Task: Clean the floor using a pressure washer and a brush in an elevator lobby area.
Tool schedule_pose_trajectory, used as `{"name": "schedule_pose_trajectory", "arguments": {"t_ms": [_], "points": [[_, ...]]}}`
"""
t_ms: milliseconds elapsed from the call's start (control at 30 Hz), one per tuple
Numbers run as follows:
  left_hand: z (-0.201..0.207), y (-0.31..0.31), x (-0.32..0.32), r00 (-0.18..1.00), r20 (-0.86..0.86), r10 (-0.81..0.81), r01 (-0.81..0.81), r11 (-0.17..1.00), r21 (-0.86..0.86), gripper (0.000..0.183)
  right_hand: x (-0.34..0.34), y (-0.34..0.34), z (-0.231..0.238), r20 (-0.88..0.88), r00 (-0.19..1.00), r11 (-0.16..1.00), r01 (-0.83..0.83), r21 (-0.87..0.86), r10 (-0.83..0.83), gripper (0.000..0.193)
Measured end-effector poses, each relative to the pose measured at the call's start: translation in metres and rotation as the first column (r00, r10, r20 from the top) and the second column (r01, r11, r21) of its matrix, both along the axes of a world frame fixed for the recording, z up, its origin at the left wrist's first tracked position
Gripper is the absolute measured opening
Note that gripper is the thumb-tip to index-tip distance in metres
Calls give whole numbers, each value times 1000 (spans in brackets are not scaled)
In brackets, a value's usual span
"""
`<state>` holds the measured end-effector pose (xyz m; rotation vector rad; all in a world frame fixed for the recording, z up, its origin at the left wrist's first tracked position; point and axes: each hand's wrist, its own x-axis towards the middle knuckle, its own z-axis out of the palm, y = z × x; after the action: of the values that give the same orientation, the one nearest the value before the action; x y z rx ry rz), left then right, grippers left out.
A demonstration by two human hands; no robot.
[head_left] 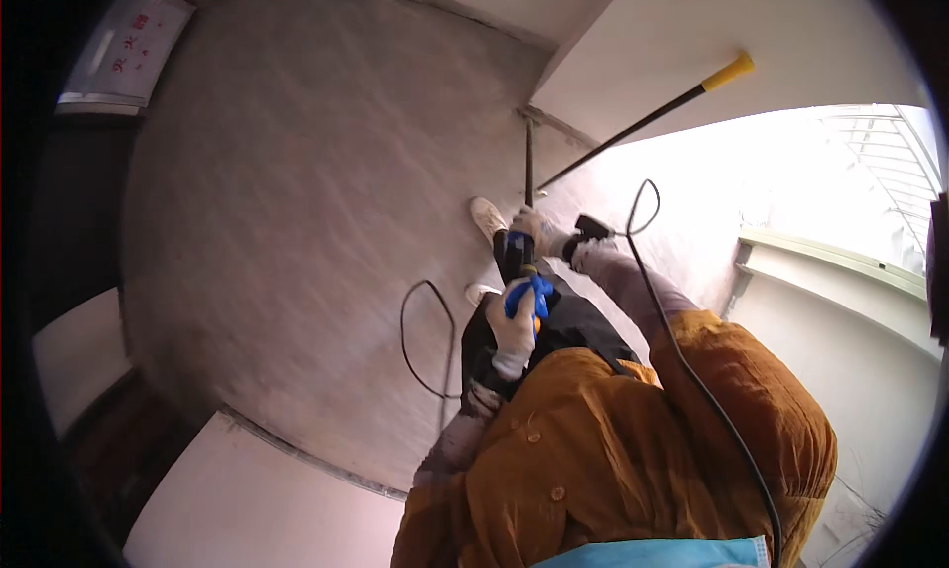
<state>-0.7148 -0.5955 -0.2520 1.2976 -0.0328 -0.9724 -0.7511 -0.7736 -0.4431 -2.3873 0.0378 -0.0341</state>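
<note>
Both my hands wear whitish gloves and grip one long dark pole (529, 158), which runs away from my body toward the foot of the wall. My left hand (511, 329), nearer my waist, is closed around its blue end grip, where some yellow-orange shows. Farther along, my right hand (532, 228) wraps the pole just beyond another blue section. The pole's far end lies by the wall corner, too small to make out. Close beside it slants a second black pole with a yellow grip (730, 72), its lower end near the held pole; neither hand touches it.
Grey concrete floor (297, 192) spreads left of my shoes (486, 217). A white wall corner (529, 105) juts in ahead. Black cables (682, 355) loop from my wrists. A pale ledge (840, 257) lies right, below a bright opening. A white box (129, 44) stands far left.
</note>
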Motion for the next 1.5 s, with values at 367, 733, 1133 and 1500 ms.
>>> {"name": "schedule_pose_trajectory", "arguments": {"t_ms": [367,733,1133,1500], "points": [[7,1,30,993,104,-57,57,998,4,23,23,8,21,5,989,976,146,160,-149,28],[-6,13,22,999,-7,-42,42,999,6,18,18,6,18,-72,994,992,87,95,-81,32],[19,43,31,999,-36,12,-10,998,64,16,26,44,11,29,994,977,101,186,-108,33],[47,63,24,992,-55,116,-102,971,218,24,32,80,41,-105,993,997,-53,59,59,23]]}}
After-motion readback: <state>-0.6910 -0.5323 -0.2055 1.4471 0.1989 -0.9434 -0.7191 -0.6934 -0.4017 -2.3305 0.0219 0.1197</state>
